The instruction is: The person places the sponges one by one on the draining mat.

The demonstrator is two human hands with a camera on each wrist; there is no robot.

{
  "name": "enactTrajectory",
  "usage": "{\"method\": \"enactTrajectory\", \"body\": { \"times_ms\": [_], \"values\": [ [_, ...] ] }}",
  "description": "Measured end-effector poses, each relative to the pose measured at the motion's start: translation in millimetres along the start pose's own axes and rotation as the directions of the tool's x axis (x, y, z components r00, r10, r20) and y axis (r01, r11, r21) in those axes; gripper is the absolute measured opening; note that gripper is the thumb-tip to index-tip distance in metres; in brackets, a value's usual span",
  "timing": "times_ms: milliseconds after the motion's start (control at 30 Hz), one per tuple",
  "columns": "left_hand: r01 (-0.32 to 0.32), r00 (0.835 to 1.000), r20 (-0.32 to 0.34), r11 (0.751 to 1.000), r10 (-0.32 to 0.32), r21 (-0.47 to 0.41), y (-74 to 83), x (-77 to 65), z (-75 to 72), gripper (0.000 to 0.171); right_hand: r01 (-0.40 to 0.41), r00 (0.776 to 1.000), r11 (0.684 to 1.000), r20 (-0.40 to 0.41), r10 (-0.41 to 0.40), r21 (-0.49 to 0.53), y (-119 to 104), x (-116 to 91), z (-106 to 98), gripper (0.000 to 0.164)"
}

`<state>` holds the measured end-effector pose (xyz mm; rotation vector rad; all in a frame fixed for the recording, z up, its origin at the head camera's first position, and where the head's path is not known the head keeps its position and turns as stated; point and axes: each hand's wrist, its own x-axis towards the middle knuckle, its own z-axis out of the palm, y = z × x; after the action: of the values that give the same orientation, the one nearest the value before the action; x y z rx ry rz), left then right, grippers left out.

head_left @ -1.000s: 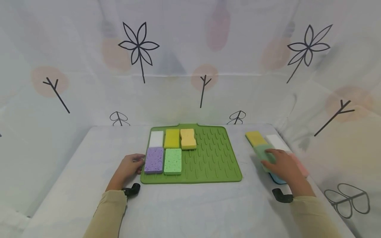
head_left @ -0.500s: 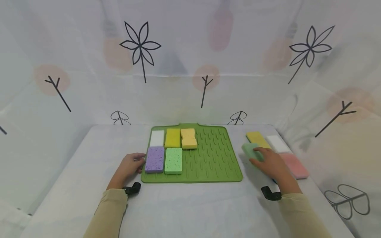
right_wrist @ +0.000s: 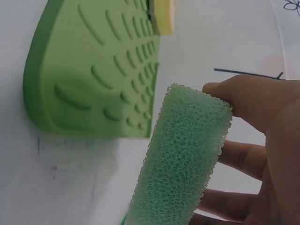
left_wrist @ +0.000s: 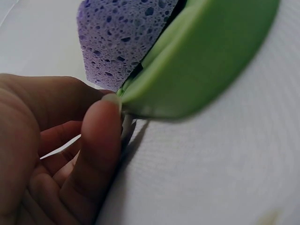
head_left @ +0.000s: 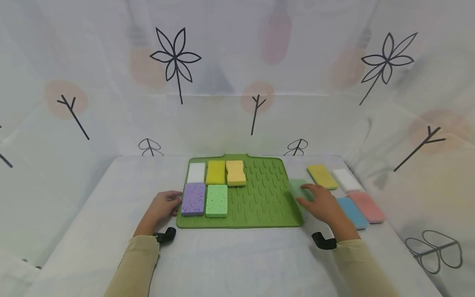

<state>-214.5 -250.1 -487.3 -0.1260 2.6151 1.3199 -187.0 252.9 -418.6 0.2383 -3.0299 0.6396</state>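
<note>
My right hand [head_left: 324, 204] grips a mint-green porous sponge [right_wrist: 180, 154], held above the table by the right edge of the green ridged mat [head_left: 259, 206]. The sponge is blurred in the head view. At the mat's left edge my left hand [head_left: 161, 206] pinches the rim between thumb [left_wrist: 103, 131] and index finger. Beside those fingers a purple sponge [head_left: 193, 199] lies on the mat, with a light green sponge [head_left: 217, 201] to its right. Behind them sit a white sponge [head_left: 196, 173], a yellow sponge [head_left: 215, 172] and a pale orange wavy-sided sponge [head_left: 235, 173].
Right of the mat, on the white-covered table [head_left: 237, 260], lie a yellow pad [head_left: 322, 176], a white pad [head_left: 346, 180], a pink pad [head_left: 367, 207] and a blue pad [head_left: 352, 212]. A patterned cloth [head_left: 222, 119] hangs behind and at the sides.
My right hand has carried the mint-green sponge left, from over the pads at the right to the mat's right edge, uncovering the blue pad. My left hand has stayed in place.
</note>
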Motion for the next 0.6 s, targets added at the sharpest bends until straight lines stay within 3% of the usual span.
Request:
{"method": "enactTrajectory", "body": {
  "times_ms": [600],
  "values": [
    [0.006, 1.000, -0.002, 1.000, -0.006, 0.007, -0.2, 2.0, -0.2, 0.046, 0.005, 1.000, 0.999, 0.020, -0.006, 0.035, -35, 10, 21, 0.055]
  ]
}}
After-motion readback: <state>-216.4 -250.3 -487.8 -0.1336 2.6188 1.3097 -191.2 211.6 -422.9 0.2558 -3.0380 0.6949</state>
